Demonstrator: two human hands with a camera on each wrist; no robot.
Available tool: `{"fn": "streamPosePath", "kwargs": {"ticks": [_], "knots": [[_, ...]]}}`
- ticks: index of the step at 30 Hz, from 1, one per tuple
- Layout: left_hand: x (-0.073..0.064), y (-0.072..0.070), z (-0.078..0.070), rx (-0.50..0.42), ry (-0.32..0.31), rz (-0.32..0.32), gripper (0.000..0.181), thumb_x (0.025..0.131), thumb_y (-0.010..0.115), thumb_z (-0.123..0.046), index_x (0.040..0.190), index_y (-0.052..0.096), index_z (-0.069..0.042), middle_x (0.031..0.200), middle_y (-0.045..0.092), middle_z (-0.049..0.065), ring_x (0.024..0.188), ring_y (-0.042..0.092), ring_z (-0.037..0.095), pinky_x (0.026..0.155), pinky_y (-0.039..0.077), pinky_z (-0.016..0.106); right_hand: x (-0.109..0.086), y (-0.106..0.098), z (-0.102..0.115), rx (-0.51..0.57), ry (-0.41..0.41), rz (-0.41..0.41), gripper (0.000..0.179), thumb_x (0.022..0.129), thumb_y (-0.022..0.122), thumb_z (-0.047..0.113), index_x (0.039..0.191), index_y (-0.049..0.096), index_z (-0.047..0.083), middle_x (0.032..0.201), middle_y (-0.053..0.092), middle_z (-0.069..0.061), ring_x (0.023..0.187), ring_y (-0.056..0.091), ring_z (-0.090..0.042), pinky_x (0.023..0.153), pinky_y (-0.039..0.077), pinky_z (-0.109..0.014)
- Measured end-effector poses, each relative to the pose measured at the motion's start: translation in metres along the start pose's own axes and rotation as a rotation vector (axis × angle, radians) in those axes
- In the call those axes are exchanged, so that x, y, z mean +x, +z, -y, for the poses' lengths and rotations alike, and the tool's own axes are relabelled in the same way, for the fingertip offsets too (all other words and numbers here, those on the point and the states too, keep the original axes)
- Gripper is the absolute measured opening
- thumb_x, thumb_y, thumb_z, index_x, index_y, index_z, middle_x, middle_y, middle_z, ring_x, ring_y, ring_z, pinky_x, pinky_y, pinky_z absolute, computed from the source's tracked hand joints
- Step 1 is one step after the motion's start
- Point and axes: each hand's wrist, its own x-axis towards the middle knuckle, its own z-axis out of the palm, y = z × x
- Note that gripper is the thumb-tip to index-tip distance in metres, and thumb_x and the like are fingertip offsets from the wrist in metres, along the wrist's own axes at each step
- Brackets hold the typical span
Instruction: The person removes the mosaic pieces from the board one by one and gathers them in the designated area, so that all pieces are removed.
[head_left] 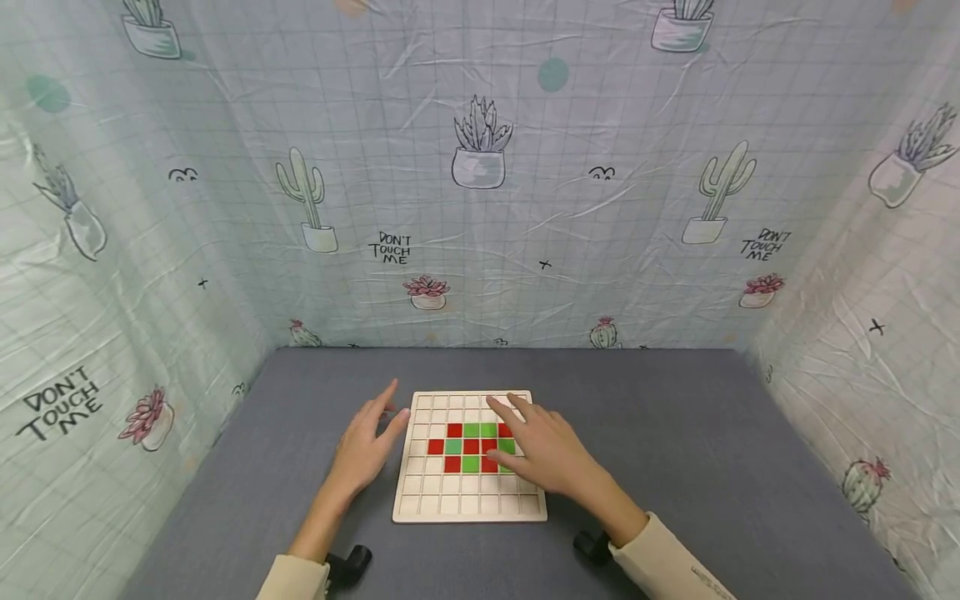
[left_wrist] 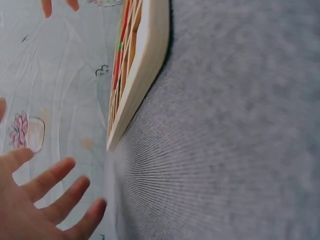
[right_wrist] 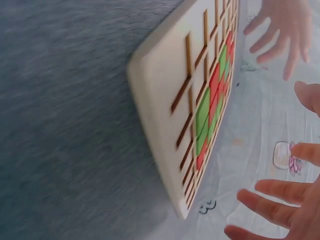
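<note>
From the head view, your left hand (head_left: 365, 450) rests fingers spread at the left edge of the wooden grid board (head_left: 470, 458) mid-table (head_left: 675, 450); your right hand (head_left: 543, 450) hovers flat over the red and green tiles (head_left: 471, 446). Steady the board before touching tiles. The backdrop (head_left: 480, 167) reads "DON'T TOUCH ME".

Left wrist: fingers (left_wrist: 50, 180) splayed, holding nothing.

Right wrist: fingers (right_wrist: 272, 200) wide, empty.

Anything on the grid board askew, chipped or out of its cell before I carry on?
Nothing stands out. The wooden grid board lies flat and square on the grey table, its red and green tiles seated in their cells; the right hand hides a few.
</note>
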Motion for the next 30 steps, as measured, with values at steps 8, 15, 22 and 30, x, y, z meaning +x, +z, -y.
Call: {"fn": "streamPosePath", "kwargs": {"ticks": [8, 15, 22, 30], "knots": [[0.006, 0.005, 0.013, -0.042, -0.053, 0.034, 0.058, 0.106, 0.052, -0.047, 0.157, 0.048, -0.018, 0.126, 0.069, 0.013, 0.115, 0.062, 0.027, 0.097, 0.046, 0.051, 0.018, -0.001, 0.015, 0.074, -0.038, 0.028, 0.071, 0.1, 0.063, 0.05, 0.16, 0.04, 0.021, 0.141, 0.059, -0.008, 0.102, 0.066, -0.02, 0.077, 0.056, -0.04], [0.007, 0.007, 0.022, -0.044, -0.105, 0.085, 0.055, 0.1, 0.069, -0.029, 0.151, 0.055, -0.017, 0.104, 0.071, 0.002, 0.099, 0.056, 0.017, 0.09, 0.041, 0.039, 0.035, 0.005, 0.022, 0.137, -0.039, 0.06, 0.065, 0.099, 0.065, 0.045, 0.157, 0.045, 0.022, 0.139, 0.061, -0.007, 0.101, 0.069, -0.02, 0.08, 0.056, -0.042], [0.005, 0.006, 0.026, -0.093, -0.114, 0.119, 0.05, 0.097, 0.072, -0.017, 0.145, 0.061, -0.017, 0.095, 0.07, 0.0, 0.087, 0.058, 0.011, 0.083, 0.044, 0.032, 0.046, 0.012, 0.026, 0.16, -0.046, 0.113, 0.063, 0.1, 0.064, 0.04, 0.158, 0.044, 0.024, 0.144, 0.059, -0.007, 0.108, 0.069, -0.02, 0.086, 0.057, -0.043], [0.005, 0.003, 0.027, -0.144, -0.096, 0.203, 0.057, 0.085, 0.075, -0.006, 0.141, 0.065, -0.014, 0.085, 0.069, 0.0, 0.07, 0.059, 0.011, 0.069, 0.045, 0.026, 0.054, 0.021, 0.028, 0.191, -0.055, 0.136, 0.06, 0.101, 0.065, 0.035, 0.156, 0.045, 0.024, 0.136, 0.063, -0.004, 0.109, 0.068, -0.017, 0.081, 0.056, -0.036]]}}
